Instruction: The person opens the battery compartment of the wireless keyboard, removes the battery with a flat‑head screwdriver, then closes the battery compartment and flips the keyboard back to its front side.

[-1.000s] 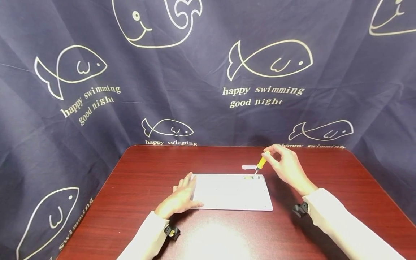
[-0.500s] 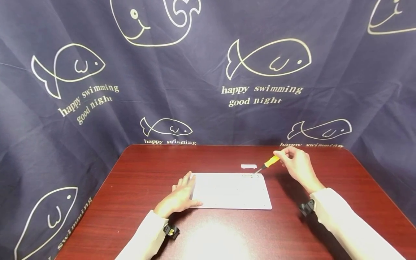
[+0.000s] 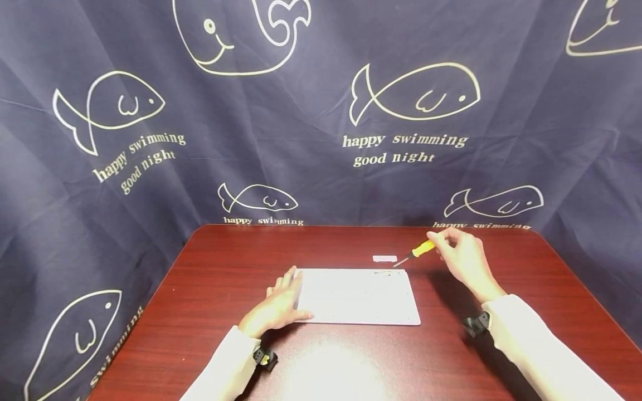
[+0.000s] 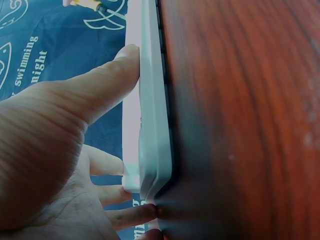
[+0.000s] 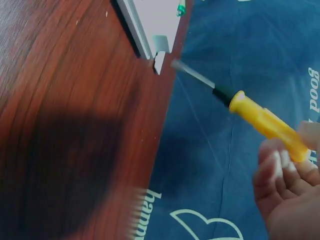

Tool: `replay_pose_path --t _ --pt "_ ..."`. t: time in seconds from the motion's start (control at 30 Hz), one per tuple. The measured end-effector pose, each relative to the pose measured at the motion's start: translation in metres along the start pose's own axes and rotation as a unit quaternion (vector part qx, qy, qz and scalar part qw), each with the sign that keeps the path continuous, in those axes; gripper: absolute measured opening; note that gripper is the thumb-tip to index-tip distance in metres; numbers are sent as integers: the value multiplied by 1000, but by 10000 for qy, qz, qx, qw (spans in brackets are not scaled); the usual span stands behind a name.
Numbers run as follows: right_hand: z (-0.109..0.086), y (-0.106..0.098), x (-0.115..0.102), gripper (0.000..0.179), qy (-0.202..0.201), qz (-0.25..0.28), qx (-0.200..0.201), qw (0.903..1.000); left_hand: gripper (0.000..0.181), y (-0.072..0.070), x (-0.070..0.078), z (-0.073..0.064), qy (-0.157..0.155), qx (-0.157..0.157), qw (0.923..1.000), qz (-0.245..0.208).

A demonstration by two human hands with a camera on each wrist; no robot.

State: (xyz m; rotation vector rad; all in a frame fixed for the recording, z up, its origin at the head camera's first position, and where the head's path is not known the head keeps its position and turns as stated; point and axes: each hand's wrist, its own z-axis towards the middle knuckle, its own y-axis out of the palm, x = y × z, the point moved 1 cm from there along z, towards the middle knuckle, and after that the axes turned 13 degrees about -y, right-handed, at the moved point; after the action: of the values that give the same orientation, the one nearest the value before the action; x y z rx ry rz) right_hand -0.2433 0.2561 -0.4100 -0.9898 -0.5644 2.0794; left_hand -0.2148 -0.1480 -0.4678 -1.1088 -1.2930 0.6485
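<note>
A white keyboard [image 3: 351,301] lies face down on the table; dark keys show under its edge in the left wrist view. My left hand [image 3: 278,303] rests at its left end with spread fingers, the thumb [image 4: 117,72] pressing at the near edge. My right hand [image 3: 463,256] pinches the yellow handle of a screwdriver [image 3: 423,249] near its end. The shaft slants down left, its tip right by the uncovered battery compartment [image 3: 383,273] at the far right corner. Something green [image 5: 181,8] shows there in the right wrist view.
A small white cover strip [image 3: 384,258] lies on the table just behind the keyboard. The reddish wooden table [image 3: 225,267] ends at a dark blue curtain [image 3: 321,111] printed with fish and lettering.
My right hand has moved right and slightly down, tilting the screwdriver from steep to slanted. Its tip has lifted slightly from the compartment. The left hand and keyboard have stayed in place.
</note>
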Motion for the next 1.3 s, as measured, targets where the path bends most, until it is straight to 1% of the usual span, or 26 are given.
replay_pose_path --t 0.1,0.17,0.23,0.4,0.5,0.53,0.63,0.73,0.8,0.97,1.17,1.3 --pt "-2 -5 2 15 -370 -40 38 9993 94 0 1 0 -13 -32 10000 -33" --pt "-6 -7 5 9 -462 -97 -37 9989 94 -1 1 -1 -31 -52 10000 -69" --pt "-12 -9 10 6 -395 -163 -140 9990 94 -1 1 -1 -25 -52 9999 -95" --pt "-31 -12 23 6 -8 -435 -512 9977 93 1 0 0 7 12 10000 -41" --pt "-40 -12 26 10 212 -585 -902 9940 94 2 0 0 19 69 10000 19" --pt "-43 -12 26 11 288 -616 -1117 9914 94 2 0 0 11 76 10000 43" --pt "-49 -11 23 14 464 -648 -1830 9799 94 2 1 1 4 92 9999 69" --pt "-54 -8 18 17 593 -629 -2444 9658 94 2 1 1 -14 66 10000 49" --pt "-55 -7 15 19 656 -650 -2644 9600 94 1 1 1 -2 70 10000 28" --pt "-56 -6 13 21 809 -811 -2844 9518 94 1 1 1 18 89 10000 35" --pt "-55 -7 11 24 890 -891 -2930 9478 94 2 0 0 35 102 9999 36" --pt "-53 -9 9 24 921 -843 -2921 9482 95 2 0 0 44 101 9999 43"
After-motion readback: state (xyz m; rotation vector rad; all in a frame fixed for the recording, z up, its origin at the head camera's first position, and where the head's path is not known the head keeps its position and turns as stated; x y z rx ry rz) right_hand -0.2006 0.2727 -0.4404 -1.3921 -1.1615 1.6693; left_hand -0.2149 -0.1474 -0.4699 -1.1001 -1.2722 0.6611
